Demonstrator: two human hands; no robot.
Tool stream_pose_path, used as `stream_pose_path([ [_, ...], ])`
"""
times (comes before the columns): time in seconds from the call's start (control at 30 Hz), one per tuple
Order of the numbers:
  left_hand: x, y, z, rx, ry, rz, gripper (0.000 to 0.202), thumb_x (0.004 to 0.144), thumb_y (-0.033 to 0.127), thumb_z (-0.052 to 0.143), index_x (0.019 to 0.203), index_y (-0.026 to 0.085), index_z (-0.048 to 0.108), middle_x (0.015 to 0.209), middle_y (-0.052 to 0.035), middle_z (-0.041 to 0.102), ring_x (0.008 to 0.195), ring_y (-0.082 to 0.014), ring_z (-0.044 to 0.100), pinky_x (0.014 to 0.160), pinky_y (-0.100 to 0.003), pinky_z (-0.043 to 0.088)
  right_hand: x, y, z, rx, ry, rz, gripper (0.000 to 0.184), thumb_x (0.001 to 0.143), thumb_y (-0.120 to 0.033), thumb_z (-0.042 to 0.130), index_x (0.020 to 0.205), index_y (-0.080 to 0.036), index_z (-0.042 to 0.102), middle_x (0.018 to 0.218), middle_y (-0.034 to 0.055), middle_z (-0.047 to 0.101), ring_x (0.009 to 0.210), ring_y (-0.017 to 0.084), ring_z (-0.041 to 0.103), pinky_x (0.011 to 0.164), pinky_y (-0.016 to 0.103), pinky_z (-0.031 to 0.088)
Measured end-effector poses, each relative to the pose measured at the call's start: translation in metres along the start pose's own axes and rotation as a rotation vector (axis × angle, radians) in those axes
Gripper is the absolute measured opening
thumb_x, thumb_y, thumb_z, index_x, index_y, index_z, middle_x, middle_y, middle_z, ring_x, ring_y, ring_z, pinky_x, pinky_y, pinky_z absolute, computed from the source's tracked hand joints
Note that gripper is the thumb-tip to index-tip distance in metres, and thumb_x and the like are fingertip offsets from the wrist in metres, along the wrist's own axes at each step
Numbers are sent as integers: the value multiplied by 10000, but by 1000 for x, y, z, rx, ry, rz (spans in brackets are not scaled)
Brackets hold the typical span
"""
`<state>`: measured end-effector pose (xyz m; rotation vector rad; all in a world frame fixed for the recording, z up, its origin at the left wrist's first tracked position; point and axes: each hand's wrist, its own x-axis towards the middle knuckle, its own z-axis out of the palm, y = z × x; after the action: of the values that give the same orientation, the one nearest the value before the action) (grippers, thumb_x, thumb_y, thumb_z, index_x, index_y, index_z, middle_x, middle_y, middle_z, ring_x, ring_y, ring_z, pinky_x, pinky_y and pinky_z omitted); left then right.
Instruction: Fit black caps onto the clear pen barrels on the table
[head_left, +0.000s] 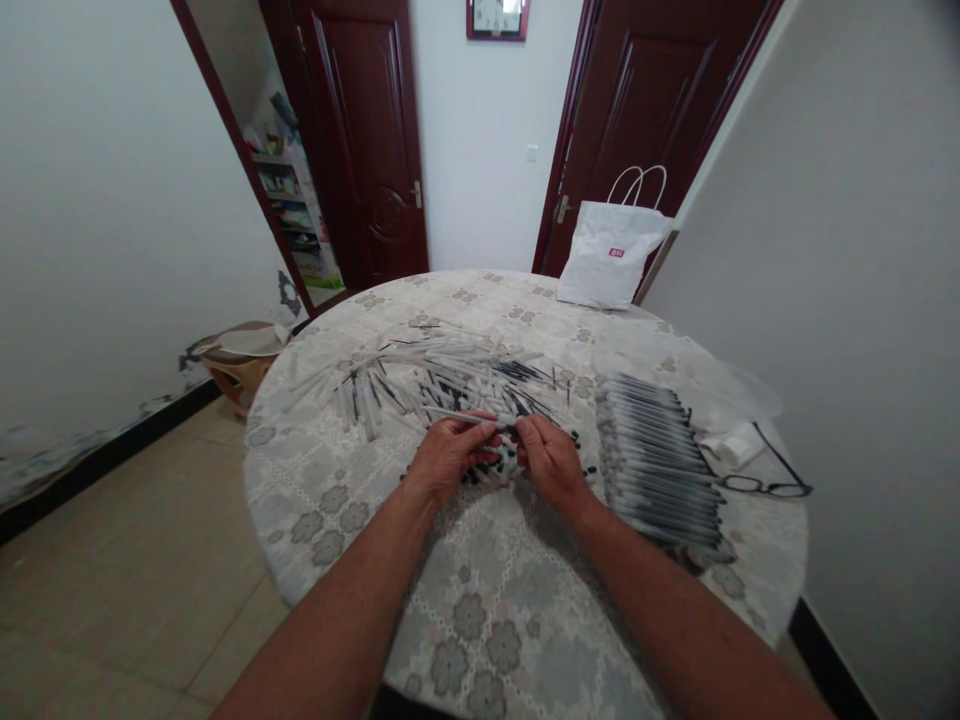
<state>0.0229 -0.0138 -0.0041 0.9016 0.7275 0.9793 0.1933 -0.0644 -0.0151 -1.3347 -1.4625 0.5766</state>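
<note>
Nothing properly legible here tbh. The white carrier bag (609,282) out past the right hand (553,465) has a little red label (616,253) with pale characters, way too tiny to make out. Wall clock (497,18) far beyond, roughly between that and the left hand (441,458), shows dial numerals, too blurry to call.

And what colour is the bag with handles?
The bag is white, seen in the head view.
</note>
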Motion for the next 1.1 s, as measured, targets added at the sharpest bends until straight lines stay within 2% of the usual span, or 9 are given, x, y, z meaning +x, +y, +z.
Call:
stream_pose_path([
  [0.07,1,0,-2,-4,17,8,280,710,274,873,936,149,764,868,-92,743,761,-190,706,646,-305,614,-1,-2,0,20,11,-36,229,989,-419,539,1042,-215,626,808,-4,658,706,156,600,665,259,462],
  [0.13,2,-1,-3,-4,12,8,283,709,275,874,940,151,766,842,-84,734,736,-178,693,642,-295,609,-2,-4,1,4,12,-77,240,952,-378,598,1127,-214,599,909,14,679,762,161,616,717,267,476],
  [0.27,1,-2,-3,4,-15,4,311,697,290,884,946,151,761,825,-69,724,695,-155,667,641,-294,604,-1,-5,3,-111,-9,-129,172,985,-361,530,980,-216,621,856,19,654,769,171,588,702,276,439],
  [0.43,0,-2,0,11,-46,-23,325,692,307,894,933,141,753,821,-57,715,714,-150,662,661,-302,607,-1,0,0,-82,-79,-103,370,1051,-390,385,767,-222,553,711,9,586,685,170,550,641,291,399],
  [0.6,1,-2,-1,5,-28,-3,344,685,312,895,948,144,751,866,-66,726,726,-157,664,639,-299,601,-3,-2,-1,-49,-16,-128,180,985,-371,533,1053,-215,593,847,25,641,736,186,581,682,308,433],
  [0.7,1,-2,-2,19,-39,-4,330,693,318,889,942,149,754,856,-61,722,717,-148,662,653,-293,596,-2,-2,1,-91,-42,-146,171,997,-359,509,962,-221,604,820,29,630,731,188,570,669,310,418],
  [0.83,-1,-2,-1,49,-52,-16,341,682,342,896,923,140,762,828,-63,711,708,-148,657,668,-306,596,-2,3,3,-51,-96,-96,363,1046,-383,393,749,-230,537,679,6,554,642,174,513,604,302,381],
  [1.03,-2,1,0,37,-19,-9,367,651,349,913,914,138,767,807,-58,705,686,-147,648,645,-298,589,-5,1,2,-36,-20,-124,181,984,-372,537,1057,-215,591,860,18,626,751,183,575,692,304,441],
  [1.1,-2,1,0,47,-21,-13,370,648,350,916,912,135,771,789,-57,699,685,-146,649,658,-299,589,-4,0,2,-78,-29,-138,164,989,-363,524,1000,-217,598,837,16,620,747,182,567,687,303,428],
])
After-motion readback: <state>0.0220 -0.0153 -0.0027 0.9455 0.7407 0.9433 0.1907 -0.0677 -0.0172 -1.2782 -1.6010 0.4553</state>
